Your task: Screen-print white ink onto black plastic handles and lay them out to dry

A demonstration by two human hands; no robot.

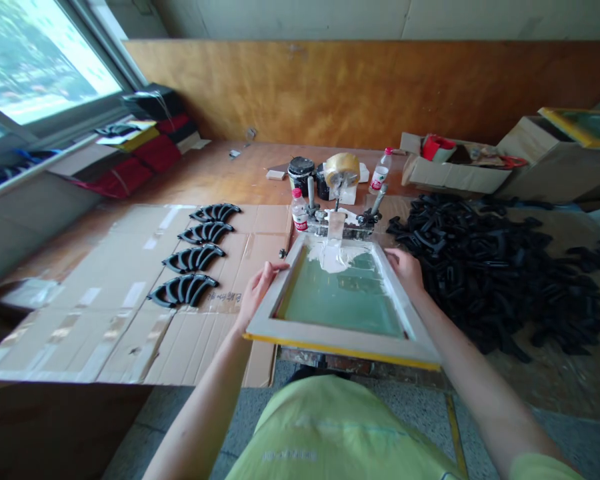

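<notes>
A screen printing frame (340, 339) with pale borders, a yellow front edge and a green mesh (343, 300) is tilted in front of me. My left hand (258, 291) grips its left side, the fingers partly hidden beneath. On the opposite side my right hand (406, 269) is closed around the border. White ink (336, 259) lies smeared over the far end of the mesh, with a light strip (336, 225) reaching into it. Behind the frame stands a metal clamp fixture (347, 230) with upright handles.
Black curved parts (185, 291) lie in several fanned groups on the cardboard (105, 267) at left. A large heap of black parts (460, 280) covers the right side. Behind the clamp are two bottles, a black tub (301, 175) and a tape roll (342, 169). An open carton (455, 175) sits farther right.
</notes>
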